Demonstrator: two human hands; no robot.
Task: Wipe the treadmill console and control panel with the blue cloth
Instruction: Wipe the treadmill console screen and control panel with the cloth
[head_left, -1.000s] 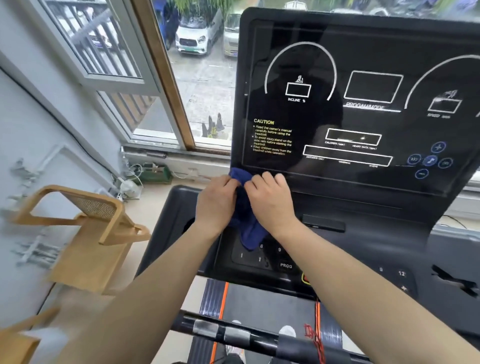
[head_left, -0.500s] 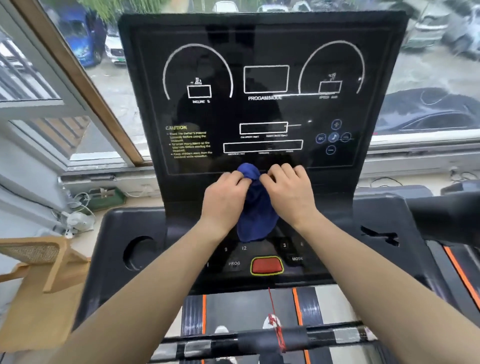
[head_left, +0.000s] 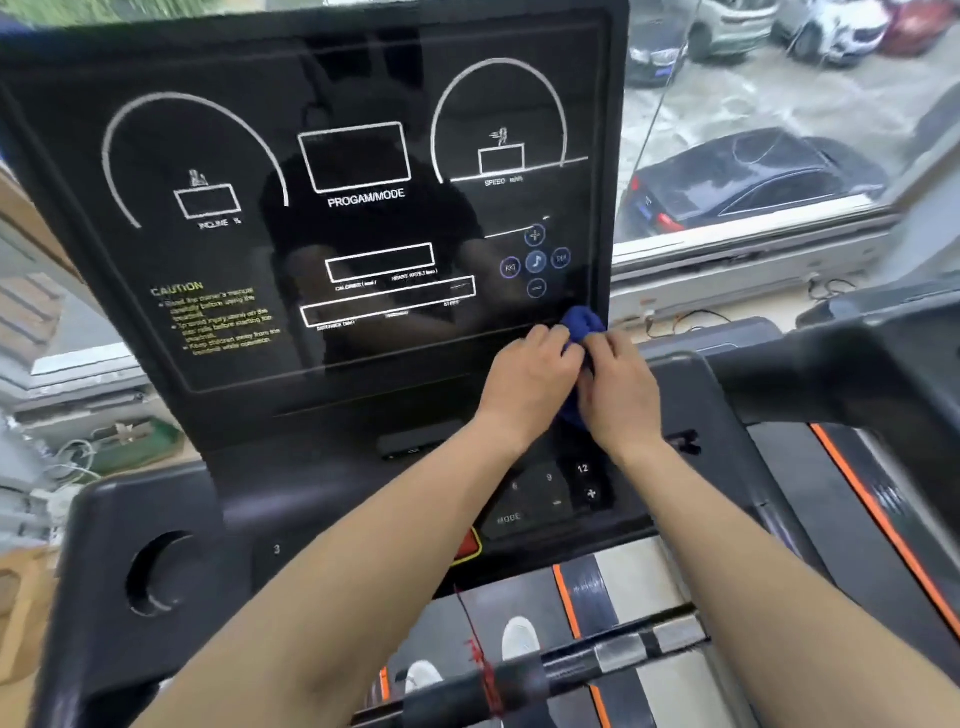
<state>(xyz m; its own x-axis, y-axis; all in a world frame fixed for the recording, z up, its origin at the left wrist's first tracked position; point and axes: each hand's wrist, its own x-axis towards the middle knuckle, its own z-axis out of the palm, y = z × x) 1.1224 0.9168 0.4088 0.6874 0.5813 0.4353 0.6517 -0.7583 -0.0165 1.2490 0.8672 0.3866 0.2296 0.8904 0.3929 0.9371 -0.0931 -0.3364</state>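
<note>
Two hands on one blue cloth (head_left: 583, 323), bunched between them. Left hand (head_left: 524, 384) and right hand (head_left: 618, 389) sit side by side, each grip clenched on the cloth, fingers curled into it. Cloth pokes out above the fingertips and presses against the lower right corner of the treadmill console (head_left: 358, 208); a bit of it also hangs below, between the two wrists. Just above the grip: round media buttons (head_left: 535, 261) on the dark screen. Up and left of the hands: "PROGAM/MODE" box and yellow CAUTION text (head_left: 218, 317). Below the wrists: control panel (head_left: 550, 493) with keys 9, 12, MODE, untouched. Red stop button (head_left: 467, 545) mostly hidden under the left forearm. Frame slightly motion-blurred.
</note>
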